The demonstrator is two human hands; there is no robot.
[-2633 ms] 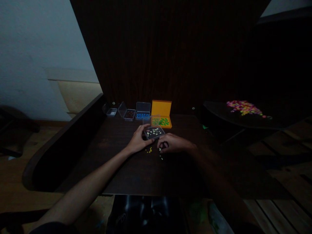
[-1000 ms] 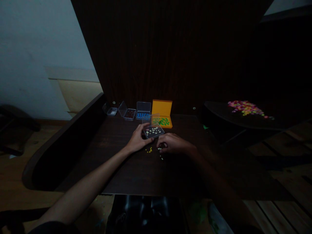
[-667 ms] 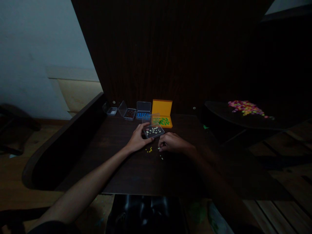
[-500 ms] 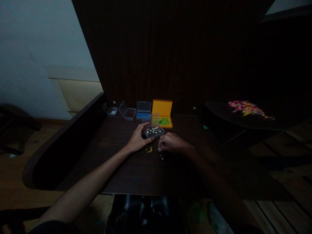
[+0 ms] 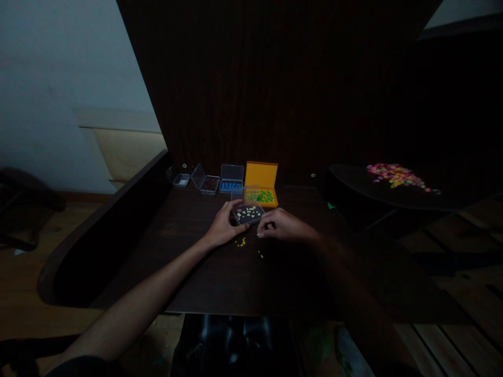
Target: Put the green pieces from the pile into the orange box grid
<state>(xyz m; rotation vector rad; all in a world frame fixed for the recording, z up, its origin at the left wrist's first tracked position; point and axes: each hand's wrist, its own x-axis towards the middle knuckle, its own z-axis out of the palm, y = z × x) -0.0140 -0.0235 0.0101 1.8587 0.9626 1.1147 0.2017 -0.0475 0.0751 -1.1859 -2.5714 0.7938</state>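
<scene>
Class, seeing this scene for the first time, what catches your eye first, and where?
The open orange box of green pieces glows at the back of the dark table. Far right, a pink and yellow pile of pieces lies on a separate dark surface. At the centre, the left hand grips a clear box of pale pieces, the right hand beside it.

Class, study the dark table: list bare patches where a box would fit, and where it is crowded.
Bare: the near strip of the table between the forearms, below the yellow pieces; the stretch left of the left hand; the part right of the orange box. Crowded: the back row of small boxes and around the clear box and right hand.
</scene>
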